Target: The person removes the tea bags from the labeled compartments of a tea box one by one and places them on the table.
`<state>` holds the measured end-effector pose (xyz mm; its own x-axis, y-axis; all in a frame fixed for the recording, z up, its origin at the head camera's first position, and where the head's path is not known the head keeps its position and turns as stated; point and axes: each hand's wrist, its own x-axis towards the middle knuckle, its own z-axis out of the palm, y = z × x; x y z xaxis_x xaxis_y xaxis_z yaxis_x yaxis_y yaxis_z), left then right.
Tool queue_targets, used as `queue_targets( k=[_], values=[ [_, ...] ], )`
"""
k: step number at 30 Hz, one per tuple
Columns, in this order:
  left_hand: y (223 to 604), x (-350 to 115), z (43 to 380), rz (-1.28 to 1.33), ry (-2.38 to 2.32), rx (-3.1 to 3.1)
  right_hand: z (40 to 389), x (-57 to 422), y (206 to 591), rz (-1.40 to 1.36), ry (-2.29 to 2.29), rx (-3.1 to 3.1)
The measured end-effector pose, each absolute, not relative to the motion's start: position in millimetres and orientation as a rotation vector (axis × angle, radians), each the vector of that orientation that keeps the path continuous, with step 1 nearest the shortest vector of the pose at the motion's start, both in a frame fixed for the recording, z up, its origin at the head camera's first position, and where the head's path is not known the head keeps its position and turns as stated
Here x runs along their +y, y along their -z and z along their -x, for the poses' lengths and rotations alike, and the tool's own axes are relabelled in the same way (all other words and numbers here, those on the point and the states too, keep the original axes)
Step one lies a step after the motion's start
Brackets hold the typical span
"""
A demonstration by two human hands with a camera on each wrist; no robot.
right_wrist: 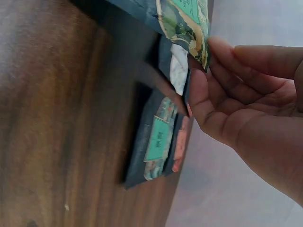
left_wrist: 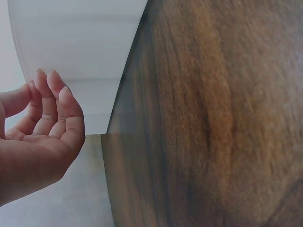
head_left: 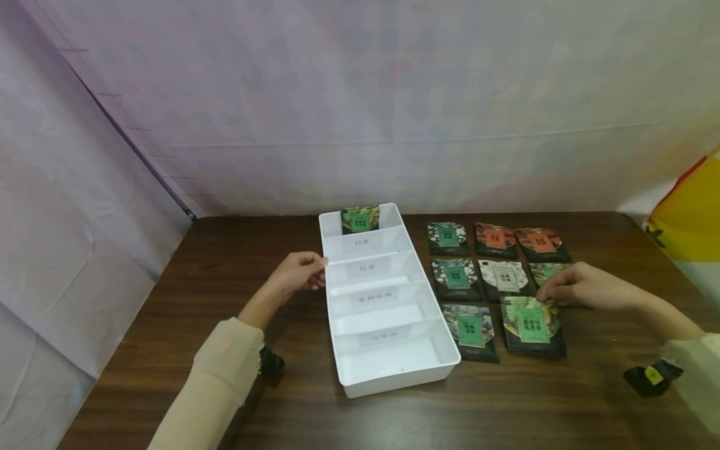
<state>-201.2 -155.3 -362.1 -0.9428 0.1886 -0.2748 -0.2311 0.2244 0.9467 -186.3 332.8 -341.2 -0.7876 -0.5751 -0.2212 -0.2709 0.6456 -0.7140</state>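
A long white tray [head_left: 394,369] with several labelled compartments stands mid-table. My left hand [head_left: 300,272] pinches its left rim between thumb and fingertips; the left wrist view shows the hand [left_wrist: 52,118] beside the white wall. One green-label packet [head_left: 360,220] stands upright in the farthest compartment. On the right, my right hand [head_left: 590,287] pinches the top corner of a green-label packet [head_left: 533,328] with leafy pictures. In the right wrist view, that packet's corner [right_wrist: 189,28] sits between thumb and fingers, with its far end tipped out of frame.
Right of the tray lie other flat packets: green-label ones [head_left: 457,279], a white-label one [head_left: 504,279] and two orange-label ones, including the nearer-left orange packet [head_left: 496,240]. Another green-label packet [head_left: 547,271] is partly behind my right hand. A pale curtain [head_left: 394,125] hangs behind the table.
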Motion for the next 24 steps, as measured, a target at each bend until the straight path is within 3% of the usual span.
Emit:
queue_targets(
  k=[24],
  values=[
    [363.4, -154.9, 202.4, 0.032, -1.79, 2.162, 183.9, 328.3, 362.3, 0.583, 0.909, 2.418]
  ],
)
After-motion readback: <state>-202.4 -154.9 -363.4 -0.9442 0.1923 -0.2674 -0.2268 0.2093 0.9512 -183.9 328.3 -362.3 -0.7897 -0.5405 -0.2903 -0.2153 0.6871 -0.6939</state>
